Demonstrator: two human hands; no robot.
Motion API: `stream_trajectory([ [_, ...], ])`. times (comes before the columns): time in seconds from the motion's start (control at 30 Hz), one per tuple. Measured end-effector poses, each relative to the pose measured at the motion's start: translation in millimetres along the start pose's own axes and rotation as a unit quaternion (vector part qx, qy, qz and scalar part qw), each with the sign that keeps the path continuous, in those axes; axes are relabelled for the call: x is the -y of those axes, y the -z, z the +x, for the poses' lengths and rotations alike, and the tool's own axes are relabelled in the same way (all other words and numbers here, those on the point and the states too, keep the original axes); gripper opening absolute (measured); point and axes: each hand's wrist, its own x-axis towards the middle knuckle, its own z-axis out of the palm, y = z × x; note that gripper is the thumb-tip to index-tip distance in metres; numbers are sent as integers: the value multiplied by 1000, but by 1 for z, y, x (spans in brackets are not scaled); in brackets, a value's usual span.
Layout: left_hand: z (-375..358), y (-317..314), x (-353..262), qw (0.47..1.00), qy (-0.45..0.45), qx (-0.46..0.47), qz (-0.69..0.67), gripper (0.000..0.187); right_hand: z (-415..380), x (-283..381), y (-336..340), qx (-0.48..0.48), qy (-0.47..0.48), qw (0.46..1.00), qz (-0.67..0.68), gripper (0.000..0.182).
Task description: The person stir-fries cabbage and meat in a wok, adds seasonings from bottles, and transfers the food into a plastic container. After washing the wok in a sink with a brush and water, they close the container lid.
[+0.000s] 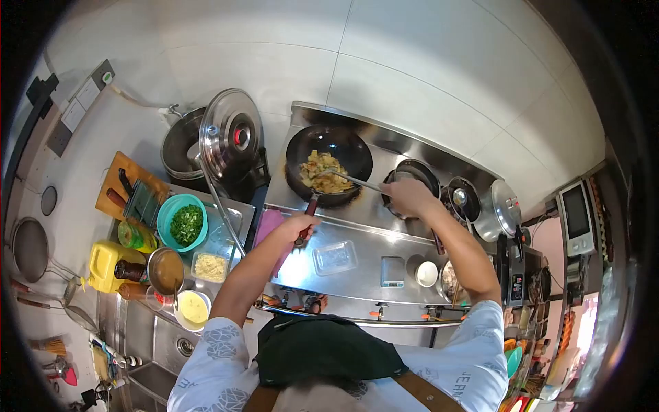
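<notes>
A dark wok sits on the steel stove with yellowish-brown chopped food in it. My left hand is closed round the wok's wooden handle. From the right, my right hand grips a long metal spatula, whose far end reaches into the food; the shape of that end is partly hidden. Behind my right hand stands a second dark pan. A clear plastic tray lies on the steel counter below the wok, and a pink cloth is beside my left forearm.
On the left are a turquoise bowl of chopped greens, a tray of minced garlic-like bits, a yellow oil jug and a large lidded pot. A small scale, white cup and pressure cooker stand right.
</notes>
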Motion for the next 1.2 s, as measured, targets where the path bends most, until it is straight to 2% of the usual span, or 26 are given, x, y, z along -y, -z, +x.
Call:
stream_trajectory([
  [0.07,-12,-20,-20,1000,-9,18,15,32,-41,2,20,6,0,1000,-25,40],
  [0.17,-22,-38,-56,998,-51,26,15,32,-61,2,16,6,-4,999,41,35],
  [0.2,-22,-47,-55,997,-73,6,26,31,-48,-2,-14,-39,3,998,42,29],
  [0.27,-24,-60,-50,991,-119,-40,46,28,-19,4,-77,-54,-36,996,65,28],
  [0.3,-27,-64,-23,983,-178,-39,33,23,-12,6,-89,-67,-55,994,73,28],
  [0.33,-41,-69,3,979,-168,-89,66,28,-31,11,-77,-74,-56,992,89,29],
  [0.37,-68,-69,22,974,-179,-101,95,24,-72,26,-63,-74,-58,990,109,31],
  [0.43,-112,-67,35,983,-118,-89,106,14,-81,28,-47,-91,-59,988,115,34],
  [0.5,-91,-63,23,939,-252,-144,185,17,-73,45,-71,-84,-53,990,103,38],
  [0.53,-82,-57,2,961,-193,-88,176,13,-38,45,-88,-69,-63,988,125,41],
  [0.57,-61,-54,-12,981,-149,-48,116,19,-33,47,-85,-61,-61,989,121,42],
  [0.63,-104,-56,-35,985,-131,-26,111,17,-22,46,-72,-49,-55,991,114,43],
  [0.67,-116,-48,-22,986,-127,-38,102,15,-59,55,-37,-36,-42,992,110,39],
  [0.7,-122,-44,-22,988,-122,-43,89,18,-68,54,-32,-55,-25,993,106,37],
  [0.77,-130,-35,-19,990,-114,-54,62,23,-82,58,-36,-78,15,992,99,34],
  [0.8,-132,-38,-32,990,-106,-58,79,23,-53,65,-48,-43,-20,994,97,34],
  [0.83,-129,-42,-57,987,-114,-62,98,23,-28,65,-59,-56,-33,992,110,33],
  [0.9,-109,-33,-44,982,-134,-76,113,11,9,67,-74,-80,-60,985,139,31],
  [0.93,-112,-32,-26,975,-155,-103,125,11,-4,61,-85,-137,-14,979,149,31],
  [1.0,-142,-36,22,967,-187,-119,128,22,-67,70,-58,-93,-8,989,114,32],
  [1.03,-139,-37,20,971,-184,-110,110,20,-78,70,-38,-80,-6,993,90,33],
  [1.13,-121,-42,-2,983,-161,-58,60,11,-17,70,-66,-31,-59,995,79,36],
  [1.17,-112,-43,-20,986,-158,-24,49,12,-23,71,-61,-29,-57,995,79,37],
  [1.2,-116,-45,-18,982,-167,-32,82,23,-34,73,-52,-25,-54,995,81,38],
])
